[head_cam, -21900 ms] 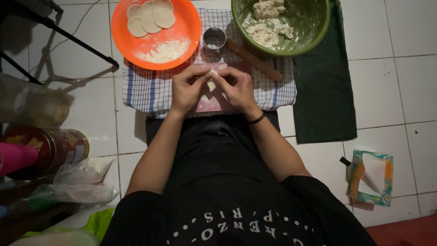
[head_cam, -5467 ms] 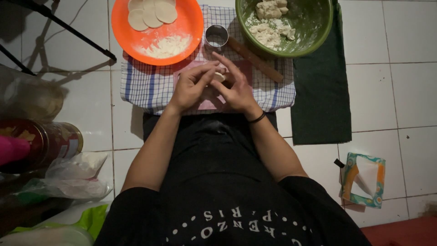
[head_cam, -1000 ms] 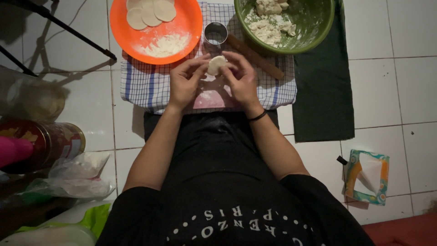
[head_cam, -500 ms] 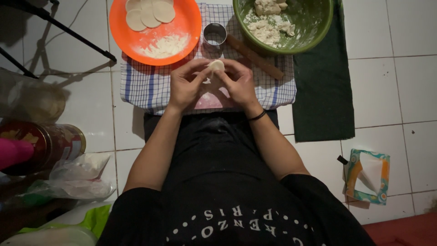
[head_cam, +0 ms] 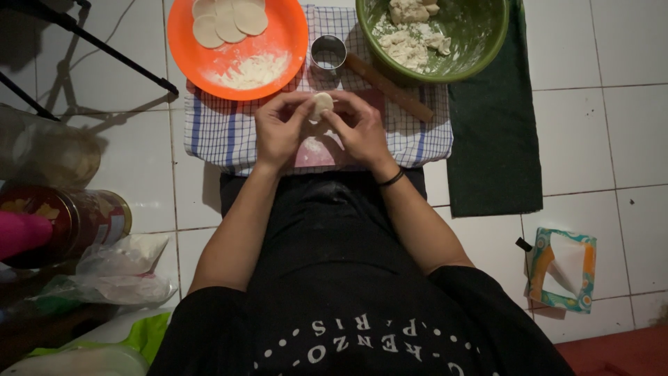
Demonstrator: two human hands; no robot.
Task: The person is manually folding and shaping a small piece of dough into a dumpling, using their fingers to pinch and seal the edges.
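Note:
A small round disc of pale dough (head_cam: 321, 106) is pinched between the fingertips of both hands, just above a pink board (head_cam: 313, 152) on a checked cloth (head_cam: 221, 129). My left hand (head_cam: 278, 129) grips its left edge and my right hand (head_cam: 359, 129) its right edge. Right behind the dough stands a small metal cup (head_cam: 328, 53). A wooden rolling pin (head_cam: 390, 88) lies slanted to the right of my right hand. The orange plate (head_cam: 284, 49) at the back left carries three flat dough discs (head_cam: 229, 17) and a heap of flour (head_cam: 252, 70).
A green bowl (head_cam: 487, 42) with dough lumps stands at the back right on a dark green cloth (head_cam: 494, 146). A tissue box (head_cam: 562, 270) lies on the white tiles at right. A red tin (head_cam: 76, 223), plastic bags (head_cam: 118, 271) and black chair legs (head_cam: 83, 42) are at left.
Both hands have lifted the dough disc off the pink board and now hold it a little nearer the metal cup, turning it between the fingertips.

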